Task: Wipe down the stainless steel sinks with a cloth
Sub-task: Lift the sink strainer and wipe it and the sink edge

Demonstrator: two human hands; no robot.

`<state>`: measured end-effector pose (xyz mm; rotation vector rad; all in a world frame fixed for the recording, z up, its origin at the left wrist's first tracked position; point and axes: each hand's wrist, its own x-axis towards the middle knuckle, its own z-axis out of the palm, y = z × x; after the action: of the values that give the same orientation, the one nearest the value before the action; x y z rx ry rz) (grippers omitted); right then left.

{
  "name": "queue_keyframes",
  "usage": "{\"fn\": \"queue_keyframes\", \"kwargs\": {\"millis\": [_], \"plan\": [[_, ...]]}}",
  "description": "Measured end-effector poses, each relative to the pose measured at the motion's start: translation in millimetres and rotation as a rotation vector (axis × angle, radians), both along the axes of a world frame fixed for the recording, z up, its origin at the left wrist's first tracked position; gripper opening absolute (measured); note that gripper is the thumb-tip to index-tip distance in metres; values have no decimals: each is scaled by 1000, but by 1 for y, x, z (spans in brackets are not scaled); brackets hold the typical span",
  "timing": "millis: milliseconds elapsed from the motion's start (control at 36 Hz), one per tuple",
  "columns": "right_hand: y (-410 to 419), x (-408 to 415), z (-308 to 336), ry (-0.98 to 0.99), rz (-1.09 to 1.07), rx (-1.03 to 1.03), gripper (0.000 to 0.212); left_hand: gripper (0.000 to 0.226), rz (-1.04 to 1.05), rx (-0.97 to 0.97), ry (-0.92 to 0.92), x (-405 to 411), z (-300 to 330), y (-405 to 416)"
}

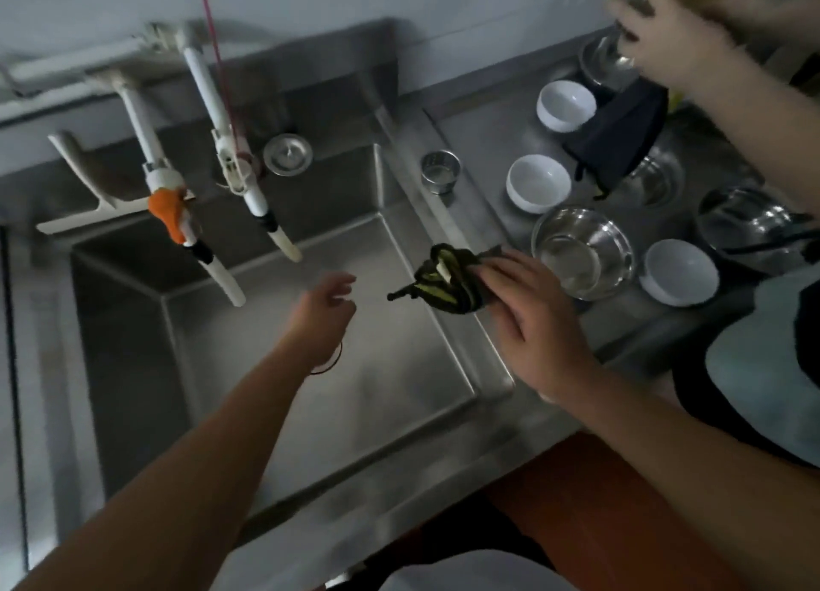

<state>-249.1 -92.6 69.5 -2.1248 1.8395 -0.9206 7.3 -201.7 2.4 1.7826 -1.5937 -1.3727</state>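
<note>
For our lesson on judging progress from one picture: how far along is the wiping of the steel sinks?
Done: nothing can be confirmed; the sink basin shows no clear wiped area. In hand: the right hand presses a dark cloth on the basin's right rim, while the left hand hovers open over the basin. Left: seemingly the basin floor and walls.

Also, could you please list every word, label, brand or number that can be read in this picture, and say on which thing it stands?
None: no text can be read anywhere in this view.
cloth: a small pale tag shows in its folds, but it is too small and blurred to read.
bowls, taps, sink: no print or marks show.
</note>
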Motion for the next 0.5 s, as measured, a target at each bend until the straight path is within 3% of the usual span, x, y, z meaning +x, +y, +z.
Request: {"fn": "queue_keyframes", "kwargs": {"millis": [56,194,250,361,500], "plan": [[-8,-5,-18,114,24,6,37,36,17,-36,-21,-25,4,-32],[-17,-17,-77,266,-44,391,29,48,16,-71,-10,-91,4,-97],[-19,-21,-94,239,-43,409,30,65,-12,-84,-28,-117,1,-117],[-23,-16,-108,250,-72,391,55,104,-108,-106,-118,-157,-9,-144],[-40,-19,-120,332,-104,375,69,115,-181,-193,-292,-192,-25,-168]]}}
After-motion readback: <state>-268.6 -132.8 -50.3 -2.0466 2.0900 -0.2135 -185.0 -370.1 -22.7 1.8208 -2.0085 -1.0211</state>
